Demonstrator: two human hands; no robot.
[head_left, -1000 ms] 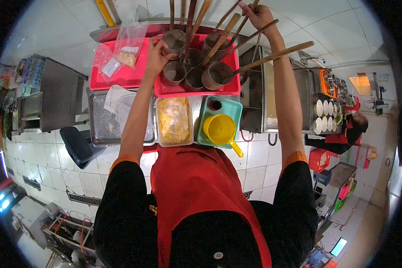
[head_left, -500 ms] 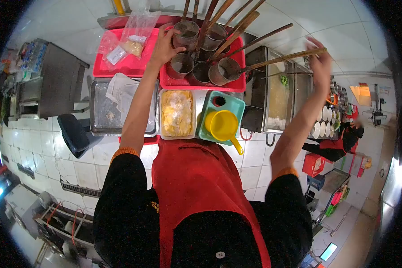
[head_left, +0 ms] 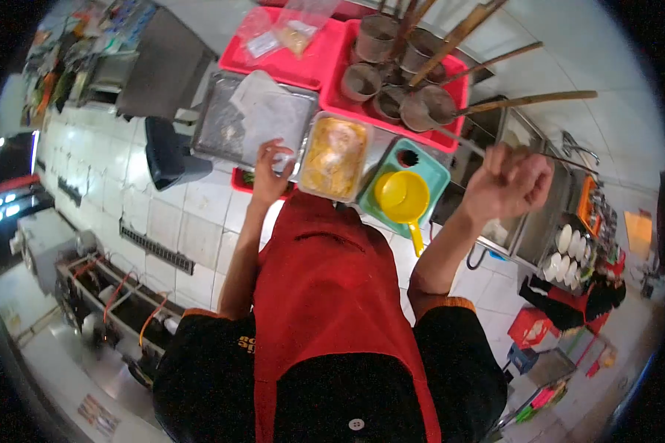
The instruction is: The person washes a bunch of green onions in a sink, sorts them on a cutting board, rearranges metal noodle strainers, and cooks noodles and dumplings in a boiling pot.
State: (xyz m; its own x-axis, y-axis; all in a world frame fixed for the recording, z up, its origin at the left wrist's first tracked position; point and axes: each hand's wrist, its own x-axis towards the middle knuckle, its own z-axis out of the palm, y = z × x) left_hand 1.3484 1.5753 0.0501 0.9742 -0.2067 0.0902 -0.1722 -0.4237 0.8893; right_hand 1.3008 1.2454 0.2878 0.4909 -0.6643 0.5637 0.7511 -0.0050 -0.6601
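My left hand [head_left: 273,173] is beside the right front corner of a metal tray [head_left: 222,133]. Its thumb and curved fingers are apart, with nothing visible between them. A clear-walled tub of yellow food dusted white [head_left: 336,156] stands just to its right. On the right, my right hand [head_left: 510,183] is raised with curled fingers, slightly blurred. A thin rod [head_left: 462,142] shows on both sides of this hand; whether the fingers grip it is unclear. Several metal cups with long wooden handles [head_left: 426,108] stand in a pink tray [head_left: 332,97] beyond.
A yellow dipper [head_left: 414,199] and a small dark-filled cup [head_left: 407,158] sit on a green tray [head_left: 437,173]. White cloth [head_left: 273,118] lies in the metal tray. Clear bags [head_left: 295,37] rest on another pink tray. A person [head_left: 591,303] is at far right, near stacked white dishes [head_left: 565,255].
My left hand has left the metal cups and come back near the metal tray. My right hand has dropped from the wooden handle's end, its fingers now curled. The whole view has turned.
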